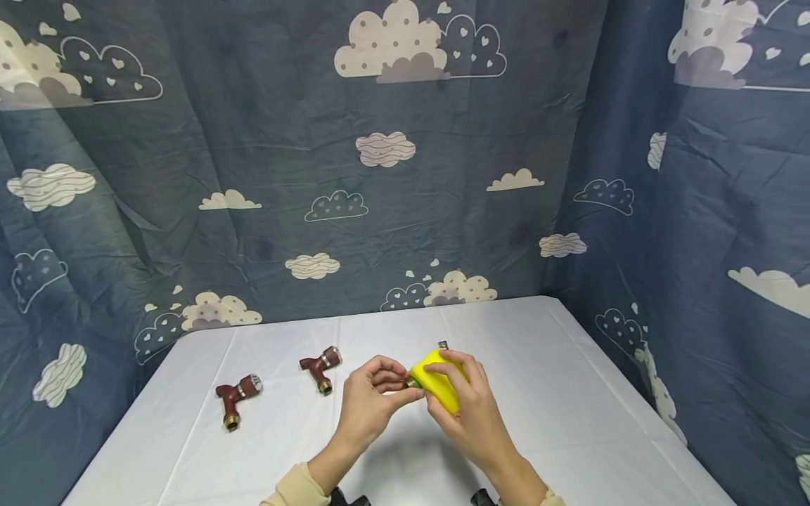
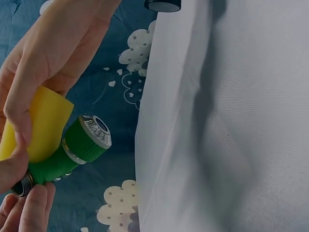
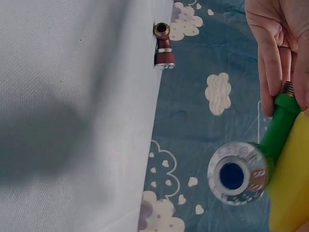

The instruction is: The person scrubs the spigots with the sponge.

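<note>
My left hand pinches the threaded end of a green angled pipe fitting between thumb and fingers. The fitting has a ribbed green collar and a silver ring face with a dark blue centre, seen in the right wrist view. With my right hand I grip a smooth yellow sponge-like block, its side against the green fitting. In the head view the block hides most of the fitting. Both hands hold these things above the white table.
Two brown angled fittings with brass ends lie on the white-covered table: one fitting at left, the other fitting farther back. A dark blue curtain with cloud prints stands behind and at both sides.
</note>
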`<act>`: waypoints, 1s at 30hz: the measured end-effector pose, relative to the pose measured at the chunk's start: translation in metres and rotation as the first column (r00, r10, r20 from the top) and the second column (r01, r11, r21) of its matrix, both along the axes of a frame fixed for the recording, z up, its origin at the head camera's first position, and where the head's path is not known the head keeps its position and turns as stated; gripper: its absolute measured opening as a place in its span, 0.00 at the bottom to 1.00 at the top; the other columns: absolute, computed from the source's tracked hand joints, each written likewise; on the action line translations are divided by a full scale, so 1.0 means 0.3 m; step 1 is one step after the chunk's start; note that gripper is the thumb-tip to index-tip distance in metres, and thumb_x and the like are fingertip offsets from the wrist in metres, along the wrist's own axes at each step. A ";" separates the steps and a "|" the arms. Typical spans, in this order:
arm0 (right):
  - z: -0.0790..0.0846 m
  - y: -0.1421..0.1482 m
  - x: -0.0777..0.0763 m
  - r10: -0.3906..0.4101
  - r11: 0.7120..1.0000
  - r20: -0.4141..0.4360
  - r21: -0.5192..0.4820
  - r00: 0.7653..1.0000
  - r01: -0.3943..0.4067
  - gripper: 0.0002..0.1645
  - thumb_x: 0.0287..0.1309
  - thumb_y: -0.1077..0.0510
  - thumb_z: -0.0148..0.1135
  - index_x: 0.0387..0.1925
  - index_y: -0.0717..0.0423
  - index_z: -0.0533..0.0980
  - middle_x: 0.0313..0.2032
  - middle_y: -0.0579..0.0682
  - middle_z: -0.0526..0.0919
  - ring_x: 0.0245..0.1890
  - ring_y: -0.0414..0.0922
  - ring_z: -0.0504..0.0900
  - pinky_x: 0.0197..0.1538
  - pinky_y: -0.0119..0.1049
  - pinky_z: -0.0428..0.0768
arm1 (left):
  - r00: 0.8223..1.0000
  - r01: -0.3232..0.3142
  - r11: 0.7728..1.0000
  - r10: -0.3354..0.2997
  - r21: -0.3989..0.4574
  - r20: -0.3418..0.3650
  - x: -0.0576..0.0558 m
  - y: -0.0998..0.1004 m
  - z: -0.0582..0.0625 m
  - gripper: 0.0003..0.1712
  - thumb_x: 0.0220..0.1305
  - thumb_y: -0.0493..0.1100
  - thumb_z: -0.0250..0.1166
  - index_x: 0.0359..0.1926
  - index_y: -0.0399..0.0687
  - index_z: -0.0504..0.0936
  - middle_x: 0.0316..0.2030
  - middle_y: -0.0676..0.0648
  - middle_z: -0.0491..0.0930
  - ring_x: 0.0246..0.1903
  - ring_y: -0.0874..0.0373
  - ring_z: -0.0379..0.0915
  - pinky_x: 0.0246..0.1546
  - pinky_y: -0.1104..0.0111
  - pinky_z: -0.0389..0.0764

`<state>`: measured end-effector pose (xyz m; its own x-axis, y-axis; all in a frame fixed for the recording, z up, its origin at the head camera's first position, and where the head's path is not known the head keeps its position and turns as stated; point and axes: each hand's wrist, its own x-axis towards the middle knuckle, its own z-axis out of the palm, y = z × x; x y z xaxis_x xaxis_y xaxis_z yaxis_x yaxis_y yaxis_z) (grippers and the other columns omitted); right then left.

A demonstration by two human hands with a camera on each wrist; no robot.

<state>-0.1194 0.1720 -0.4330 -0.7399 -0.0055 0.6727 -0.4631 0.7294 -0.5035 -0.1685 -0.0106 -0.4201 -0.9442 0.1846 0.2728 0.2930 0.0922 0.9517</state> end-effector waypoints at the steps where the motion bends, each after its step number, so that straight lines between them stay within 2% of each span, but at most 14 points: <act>1: -0.001 0.001 0.001 0.000 1.000 -0.003 0.001 1.000 0.000 0.24 0.55 0.64 0.78 0.54 0.46 0.84 0.64 0.52 0.78 0.61 0.51 0.77 0.46 0.36 0.88 | 1.000 -0.009 1.000 0.009 0.006 0.001 -0.003 -0.001 -0.001 0.22 0.47 0.36 0.88 0.41 0.38 0.86 0.39 0.40 0.91 0.37 0.59 0.90 0.43 0.72 0.92; 10: -0.018 0.011 0.007 0.003 0.998 -0.042 0.058 0.999 -0.001 0.25 0.50 0.63 0.80 0.51 0.45 0.85 0.63 0.51 0.79 0.58 0.48 0.77 0.46 0.35 0.88 | 0.994 -0.098 0.989 0.093 0.114 0.048 -0.034 -0.033 0.011 0.17 0.52 0.35 0.85 0.43 0.38 0.90 0.42 0.39 0.92 0.38 0.58 0.89 0.42 0.73 0.91; 18: -0.024 0.035 0.001 -0.002 0.997 -0.079 0.074 0.997 0.008 0.26 0.49 0.64 0.79 0.51 0.45 0.84 0.63 0.53 0.79 0.60 0.50 0.77 0.47 0.40 0.89 | 0.991 -0.119 0.988 0.112 0.094 0.078 -0.038 -0.066 0.024 0.18 0.54 0.37 0.85 0.47 0.40 0.92 0.45 0.40 0.92 0.43 0.53 0.92 0.45 0.71 0.92; 23: -0.024 0.057 -0.003 -0.013 1.000 -0.085 0.015 0.996 0.015 0.26 0.51 0.66 0.78 0.52 0.47 0.83 0.63 0.53 0.79 0.60 0.49 0.77 0.46 0.39 0.89 | 0.988 -0.093 0.989 0.078 0.116 0.134 -0.031 -0.084 0.034 0.19 0.55 0.36 0.84 0.49 0.38 0.92 0.46 0.41 0.93 0.44 0.56 0.91 0.47 0.70 0.91; 27: -0.018 0.061 -0.005 -0.004 0.999 -0.048 -0.052 0.999 0.001 0.26 0.55 0.66 0.77 0.54 0.46 0.82 0.64 0.51 0.78 0.59 0.48 0.79 0.49 0.39 0.90 | 0.982 -0.043 0.987 0.013 0.157 0.190 -0.015 -0.093 0.037 0.19 0.56 0.34 0.82 0.50 0.35 0.91 0.46 0.42 0.93 0.42 0.59 0.91 0.46 0.69 0.92; 30: -0.008 0.058 -0.007 0.013 0.991 -0.009 -0.132 1.000 -0.014 0.25 0.58 0.65 0.76 0.56 0.46 0.82 0.65 0.50 0.79 0.57 0.47 0.81 0.50 0.35 0.89 | 0.976 -0.003 0.978 -0.042 0.206 0.215 -0.005 -0.098 0.037 0.20 0.57 0.33 0.82 0.51 0.33 0.90 0.45 0.42 0.93 0.41 0.60 0.91 0.46 0.68 0.92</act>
<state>-0.1214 0.1893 -0.4354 -0.7352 0.0733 0.6738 -0.4769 0.6505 -0.5911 -0.1700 -0.0399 -0.4090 -0.9817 0.1652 0.0952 0.0768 -0.1144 0.9905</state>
